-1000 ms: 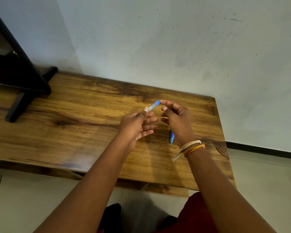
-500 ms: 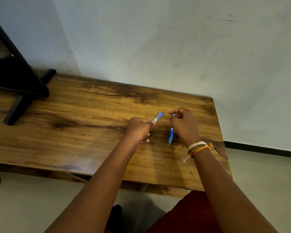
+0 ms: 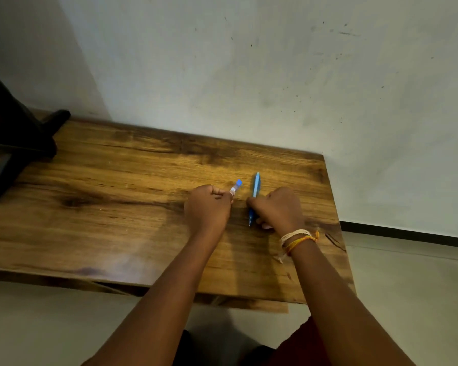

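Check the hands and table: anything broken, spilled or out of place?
Nothing spilled on the wooden table. The right hand grips a blue pen; the left hand pinches a small clear piece with a blue end, apart from the pen, possibly a detached part.

Taking the two fists as centre, the table lies open toward nine o'clock. At ten o'clock the black stand blocks the far corner. At twelve o'clock a short strip of wood ends at the wall. At three o'clock the table's edge is near. Between the left hand and the right hand the gap is narrow, crowded by the pen and the blue-tipped piece.
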A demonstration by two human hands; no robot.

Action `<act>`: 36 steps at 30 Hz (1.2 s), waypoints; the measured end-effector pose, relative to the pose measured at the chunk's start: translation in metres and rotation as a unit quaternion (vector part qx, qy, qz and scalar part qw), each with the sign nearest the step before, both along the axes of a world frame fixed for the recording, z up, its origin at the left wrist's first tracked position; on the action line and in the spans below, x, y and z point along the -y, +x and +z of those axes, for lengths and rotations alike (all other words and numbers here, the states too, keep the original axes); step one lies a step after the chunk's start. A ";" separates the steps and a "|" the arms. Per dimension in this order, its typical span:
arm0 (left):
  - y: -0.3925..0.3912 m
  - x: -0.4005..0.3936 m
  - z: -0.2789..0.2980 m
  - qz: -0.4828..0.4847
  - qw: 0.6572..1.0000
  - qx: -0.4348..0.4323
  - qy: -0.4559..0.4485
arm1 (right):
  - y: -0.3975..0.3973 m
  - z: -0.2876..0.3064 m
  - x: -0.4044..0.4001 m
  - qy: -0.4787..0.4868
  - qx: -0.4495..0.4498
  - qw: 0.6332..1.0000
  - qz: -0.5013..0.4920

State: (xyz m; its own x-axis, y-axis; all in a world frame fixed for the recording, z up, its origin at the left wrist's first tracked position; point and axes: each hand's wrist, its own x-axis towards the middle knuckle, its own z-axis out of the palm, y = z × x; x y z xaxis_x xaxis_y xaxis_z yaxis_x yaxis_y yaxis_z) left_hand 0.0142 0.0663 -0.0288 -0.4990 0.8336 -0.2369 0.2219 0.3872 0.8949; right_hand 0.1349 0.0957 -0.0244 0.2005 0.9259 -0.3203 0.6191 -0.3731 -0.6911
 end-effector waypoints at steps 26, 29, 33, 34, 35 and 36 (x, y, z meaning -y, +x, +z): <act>-0.010 0.000 -0.006 -0.021 0.987 -0.162 -0.010 | -0.012 -0.013 -0.004 0.027 -0.012 0.999 0.013; -0.015 0.001 -0.005 -0.032 0.981 -0.189 0.016 | -0.007 -0.013 -0.006 0.066 0.005 0.998 0.015; -0.030 0.000 -0.010 -0.166 0.942 -0.292 -0.010 | 0.004 -0.014 -0.009 0.085 -0.003 0.993 0.076; -0.033 0.001 -0.012 -0.209 0.929 -0.305 -0.034 | 0.005 -0.013 -0.009 0.072 -0.009 0.993 0.092; -0.035 0.001 -0.016 -0.245 0.917 -0.310 -0.050 | 0.006 -0.015 -0.011 0.063 -0.009 0.993 0.101; -0.037 0.002 -0.018 -0.265 0.911 -0.311 -0.057 | 0.006 -0.015 -0.010 0.058 -0.006 0.993 0.102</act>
